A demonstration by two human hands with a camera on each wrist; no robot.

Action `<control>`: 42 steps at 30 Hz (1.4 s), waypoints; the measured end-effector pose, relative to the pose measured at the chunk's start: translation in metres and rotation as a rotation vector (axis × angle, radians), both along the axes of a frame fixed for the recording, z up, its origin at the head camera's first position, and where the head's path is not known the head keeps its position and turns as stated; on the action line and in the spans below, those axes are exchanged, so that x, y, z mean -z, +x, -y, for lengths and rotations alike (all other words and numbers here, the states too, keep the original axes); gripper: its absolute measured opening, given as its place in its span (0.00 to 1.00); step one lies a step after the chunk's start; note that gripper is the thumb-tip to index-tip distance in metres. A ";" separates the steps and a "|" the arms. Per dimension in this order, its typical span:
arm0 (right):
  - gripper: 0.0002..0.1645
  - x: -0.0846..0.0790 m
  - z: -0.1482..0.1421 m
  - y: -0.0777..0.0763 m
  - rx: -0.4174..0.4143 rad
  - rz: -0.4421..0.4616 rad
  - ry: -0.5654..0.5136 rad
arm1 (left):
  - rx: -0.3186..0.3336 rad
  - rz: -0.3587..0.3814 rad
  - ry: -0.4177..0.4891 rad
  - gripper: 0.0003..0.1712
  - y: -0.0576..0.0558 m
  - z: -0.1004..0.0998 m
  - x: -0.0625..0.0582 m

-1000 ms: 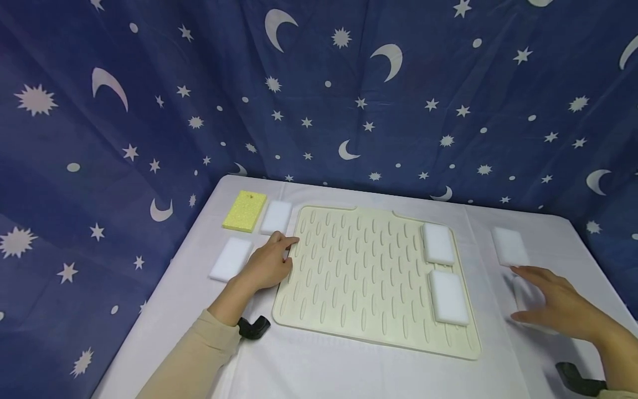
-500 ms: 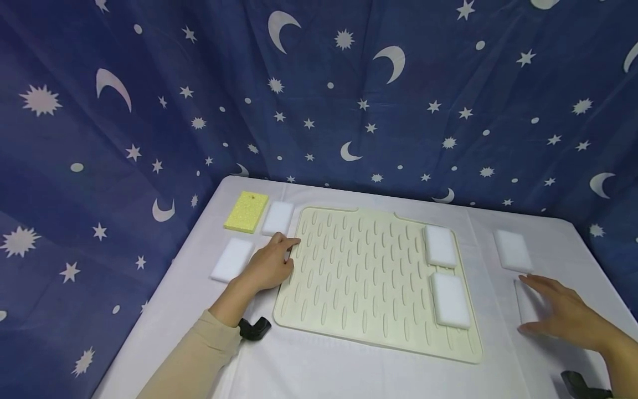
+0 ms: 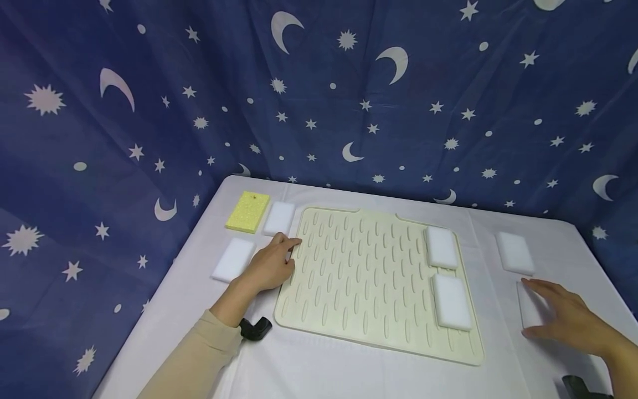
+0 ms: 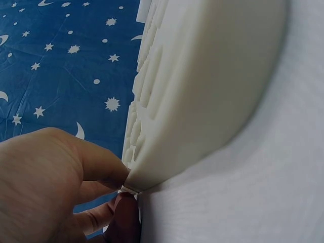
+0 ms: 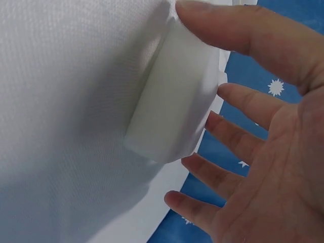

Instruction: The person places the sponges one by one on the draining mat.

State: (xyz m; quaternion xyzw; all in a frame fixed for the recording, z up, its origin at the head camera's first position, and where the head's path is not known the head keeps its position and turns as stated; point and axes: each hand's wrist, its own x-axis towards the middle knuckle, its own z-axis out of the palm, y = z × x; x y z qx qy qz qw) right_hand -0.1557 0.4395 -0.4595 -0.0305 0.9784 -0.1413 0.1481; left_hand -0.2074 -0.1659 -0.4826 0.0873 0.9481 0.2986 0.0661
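A cream ridged drying mat lies flat on the white tablecloth. At its left edge my left hand rests with the index finger on the rim; in the left wrist view, finger and thumb pinch that edge. Two white sponges lie along the mat's right side. My right hand, fingers spread and thumb apart, hovers around another white sponge on the cloth, partly covering it. In the right wrist view the fingertips are beside this sponge; contact is unclear.
A white sponge lies behind my right hand. Left of the mat are two more white sponges and a yellow sponge. A blue star-and-moon curtain hangs behind and left of the table.
My right hand has drawn slightly back toward the table's front and right, showing more of the sponge beneath it. The left hand has stayed at the mat's edge.
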 end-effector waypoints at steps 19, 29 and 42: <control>0.74 -0.004 0.005 0.005 0.026 0.010 0.033 | 0.005 -0.002 -0.010 0.31 0.001 -0.003 -0.002; 0.73 -0.012 0.016 0.007 -0.027 -0.043 -0.006 | 0.007 -0.005 -0.013 0.31 0.001 -0.001 -0.001; 0.71 -0.023 0.030 0.006 -0.024 -0.044 -0.015 | 0.002 -0.005 -0.014 0.31 0.001 -0.001 -0.002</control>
